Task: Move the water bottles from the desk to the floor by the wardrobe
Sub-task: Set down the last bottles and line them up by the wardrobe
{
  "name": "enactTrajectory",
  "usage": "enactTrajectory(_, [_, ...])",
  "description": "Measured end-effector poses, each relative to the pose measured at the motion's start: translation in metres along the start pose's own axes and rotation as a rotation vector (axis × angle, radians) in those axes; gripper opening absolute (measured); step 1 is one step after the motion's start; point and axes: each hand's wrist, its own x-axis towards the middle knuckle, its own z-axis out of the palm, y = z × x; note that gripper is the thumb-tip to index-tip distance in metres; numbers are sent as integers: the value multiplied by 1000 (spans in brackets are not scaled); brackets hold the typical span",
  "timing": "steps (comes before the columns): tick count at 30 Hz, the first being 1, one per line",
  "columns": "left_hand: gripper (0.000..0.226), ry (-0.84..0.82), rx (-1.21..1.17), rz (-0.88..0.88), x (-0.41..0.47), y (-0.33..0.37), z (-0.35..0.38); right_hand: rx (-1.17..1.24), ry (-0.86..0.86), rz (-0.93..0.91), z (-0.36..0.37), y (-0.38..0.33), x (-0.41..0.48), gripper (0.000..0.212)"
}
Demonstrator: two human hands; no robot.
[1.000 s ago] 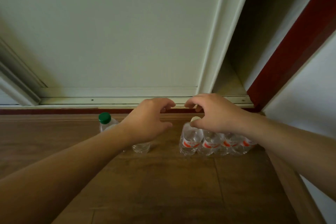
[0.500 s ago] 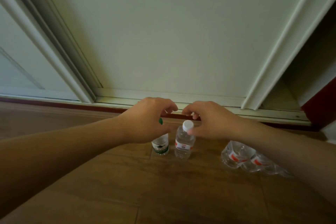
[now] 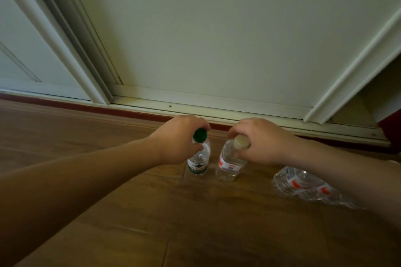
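The fingers of your left hand (image 3: 178,140) curl round the neck of the clear plastic bottle with the green cap (image 3: 198,159), and those of your right hand (image 3: 261,142) round the clear red-labelled bottle with the white cap (image 3: 230,163). Both bottles stand upright on the brown wooden floor (image 3: 152,212), near the white wardrobe door (image 3: 217,39). Check that each base sits flat, then release straight upward. Half a second ago the green cap was nearly hidden; now it shows fully

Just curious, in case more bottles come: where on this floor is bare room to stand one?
Bare floor lies left of the green-capped bottle, along the wardrobe rail, and in front of both bottles, nearer the camera. Crowded on the right: the white-capped bottle stands close by, then the wrapped pack.
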Motion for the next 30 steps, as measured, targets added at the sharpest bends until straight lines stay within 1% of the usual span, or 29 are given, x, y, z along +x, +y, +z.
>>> enactTrajectory(6, [36, 2, 11, 8, 6, 0, 5, 8, -20, 18, 0, 2, 0, 35])
enactTrajectory(17, [36, 2, -11, 28, 10, 20, 6, -13, 3, 57, -2, 10, -8, 37])
enactTrajectory(24, [37, -36, 30, 75, 14, 37, 13, -11, 25, 103, -4, 20, -21, 39])
enactTrajectory(30, [37, -29, 16, 90, 20, 49, 20, -7, -1, 83, -10, 28, -34, 33])
